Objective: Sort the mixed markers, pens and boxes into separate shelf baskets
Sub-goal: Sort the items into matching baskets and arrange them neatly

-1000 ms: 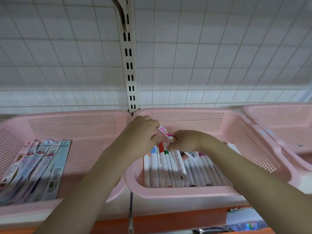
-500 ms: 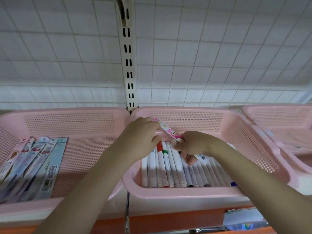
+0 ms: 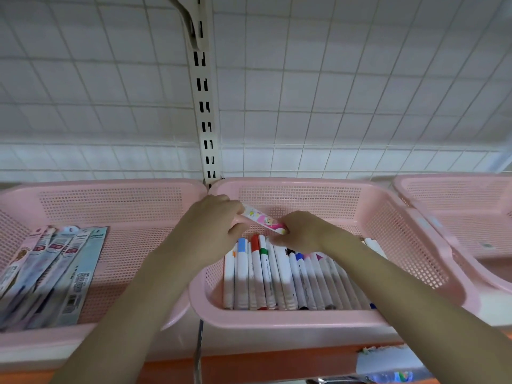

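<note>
Over the middle pink basket [image 3: 291, 318] I hold a slim pink pack with cartoon prints [image 3: 263, 219], tilted, its left end higher. My left hand [image 3: 213, 227] curls round that left end; my right hand [image 3: 303, 234] pinches the right end. Under the hands, several white markers with coloured caps [image 3: 260, 275] lie side by side in this basket. The left pink basket [image 3: 83, 187] holds several flat pen packs [image 3: 52, 273].
A third pink basket [image 3: 457, 182] sits at the right, its inside mostly out of view. A slotted shelf upright [image 3: 206, 112] rises behind the baskets against a white wire grid. The orange shelf edge [image 3: 263, 364] carries a label [image 3: 388, 363].
The pink pack has come up out of the markers. My right hand slid from its middle to its right end, and my left hand has taken the left end.
</note>
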Motion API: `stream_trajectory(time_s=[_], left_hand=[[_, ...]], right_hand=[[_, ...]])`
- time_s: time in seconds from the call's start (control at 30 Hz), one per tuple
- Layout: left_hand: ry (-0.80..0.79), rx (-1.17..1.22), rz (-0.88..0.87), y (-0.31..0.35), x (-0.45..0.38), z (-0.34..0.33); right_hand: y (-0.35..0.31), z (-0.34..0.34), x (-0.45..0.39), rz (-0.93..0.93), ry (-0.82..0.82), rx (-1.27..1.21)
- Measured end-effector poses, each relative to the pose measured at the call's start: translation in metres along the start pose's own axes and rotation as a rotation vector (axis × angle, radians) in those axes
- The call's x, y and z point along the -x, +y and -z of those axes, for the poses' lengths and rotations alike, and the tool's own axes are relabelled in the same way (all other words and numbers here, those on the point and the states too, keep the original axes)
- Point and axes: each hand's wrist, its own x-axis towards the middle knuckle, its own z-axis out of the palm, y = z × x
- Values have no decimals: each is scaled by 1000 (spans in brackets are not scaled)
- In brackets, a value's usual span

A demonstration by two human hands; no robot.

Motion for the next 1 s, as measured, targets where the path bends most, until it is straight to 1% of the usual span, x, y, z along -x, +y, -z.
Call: stream_trajectory(time_s=[0.1, 0.23, 0.4, 0.47, 0.57, 0.67, 0.77, 0.87, 0.93, 1.0], left_hand=[[94, 47, 40, -5, 7, 3], [145, 74, 97, -1, 12, 1], [209, 109, 120, 9, 20, -5], [239, 127, 127, 9, 26, -3], [288, 132, 159, -3, 37, 7], [343, 129, 218, -27, 53, 21], [400, 142, 286, -61, 79, 35], [443, 152, 333, -105, 110, 48], [442, 152, 359, -137, 132, 57], [420, 138, 369, -169, 152, 66]], right_hand=[[7, 2, 14, 21, 17, -115], [8, -5, 23, 30, -94, -14], [11, -7, 26, 12, -125, 50], [8, 1, 31, 11, -69, -9], [-12, 16, 41, 32, 122, -189], [-54, 26, 47, 123, 289, -407], [-106, 25, 47, 206, 328, -576], [-156, 13, 34, 227, 337, -677], [-187, 1, 19, 241, 370, -679], [-217, -12, 2, 268, 460, -601]])
